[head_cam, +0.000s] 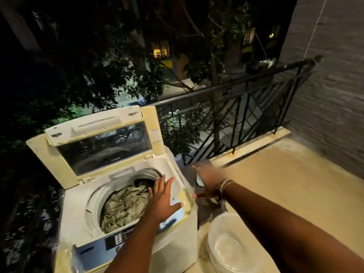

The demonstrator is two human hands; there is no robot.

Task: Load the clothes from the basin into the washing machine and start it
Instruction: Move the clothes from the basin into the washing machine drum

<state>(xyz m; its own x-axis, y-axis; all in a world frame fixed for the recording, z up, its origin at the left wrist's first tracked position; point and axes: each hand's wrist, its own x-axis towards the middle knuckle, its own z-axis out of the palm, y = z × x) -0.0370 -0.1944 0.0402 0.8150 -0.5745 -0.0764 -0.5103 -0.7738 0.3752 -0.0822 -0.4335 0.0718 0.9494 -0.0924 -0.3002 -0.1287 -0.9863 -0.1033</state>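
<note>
Clothes (126, 205): soft, light, heaped in the washing machine (82, 209) drum | basin (232, 247) on floor, emptied | your left hand (165, 200) and right hand (206, 181): fingers spread, holding nothing | take lid (102, 142) by its top edge.

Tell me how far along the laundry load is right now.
Done: the clothes lie in the drum and the basin on the floor looks empty. In hand: the left hand is spread over the drum's right edge; the right hand reaches out beyond the machine, blurred, holding nothing. Left: the lid is up, and the control panel is untouched.
</note>
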